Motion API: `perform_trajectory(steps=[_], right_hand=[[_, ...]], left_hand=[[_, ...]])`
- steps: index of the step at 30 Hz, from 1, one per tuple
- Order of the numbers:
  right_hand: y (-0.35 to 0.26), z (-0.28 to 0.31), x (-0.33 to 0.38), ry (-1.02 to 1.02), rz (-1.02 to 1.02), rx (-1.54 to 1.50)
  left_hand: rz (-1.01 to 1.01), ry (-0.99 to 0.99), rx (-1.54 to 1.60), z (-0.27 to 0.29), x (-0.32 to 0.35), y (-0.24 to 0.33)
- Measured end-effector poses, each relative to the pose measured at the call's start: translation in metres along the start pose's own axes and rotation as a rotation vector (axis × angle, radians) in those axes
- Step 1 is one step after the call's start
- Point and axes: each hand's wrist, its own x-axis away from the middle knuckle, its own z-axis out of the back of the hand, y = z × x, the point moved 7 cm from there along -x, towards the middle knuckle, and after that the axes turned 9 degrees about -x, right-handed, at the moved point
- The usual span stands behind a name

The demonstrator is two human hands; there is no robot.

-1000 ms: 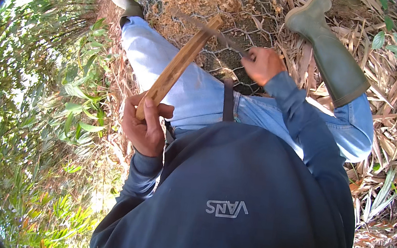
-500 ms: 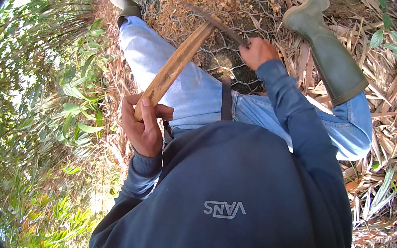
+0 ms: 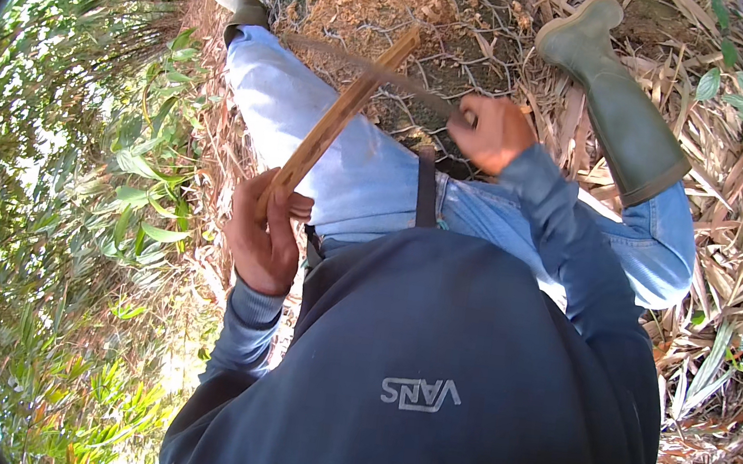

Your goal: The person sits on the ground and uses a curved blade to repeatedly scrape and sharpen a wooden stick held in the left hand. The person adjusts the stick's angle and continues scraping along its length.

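My left hand (image 3: 264,237) is closed around the lower end of a yellow-brown strip of wood (image 3: 333,125), possibly split bamboo. The strip slants up and to the right, its far end over the wire-netted mound. In a closed grip, my right hand (image 3: 496,136) has the handle end of a long-bladed knife (image 3: 417,89). The thin dark blade is smeared by motion and runs leftward across the strip near its far end. I cannot tell whether blade and wood touch. My fingers hide most of the knife's handle.
A mound wrapped in wire netting (image 3: 389,12), strewn with brown shavings or fibres, lies between my spread legs in jeans (image 3: 352,165). Green rubber boots (image 3: 621,124) flank it. Dry leaves (image 3: 731,248) cover the ground at right; green plants (image 3: 152,168) grow at left.
My right hand has moved slightly right and down, with the blade now crossing the strip lower down. The strip's far end has shifted up and right a little; my left hand keeps its hold.
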Motion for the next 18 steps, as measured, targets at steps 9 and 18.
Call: perform_trajectory(steps=[9, 18], right_hand=[[0.031, 0.02, -0.018, 0.092, -0.093, 0.128], [0.041, 0.021, -0.023, 0.11, -0.108, 0.087]], left_hand=[[-0.059, -0.052, -0.007, -0.001, 0.003, -0.015], [-0.096, -0.034, -0.045, 0.001, 0.009, -0.022]])
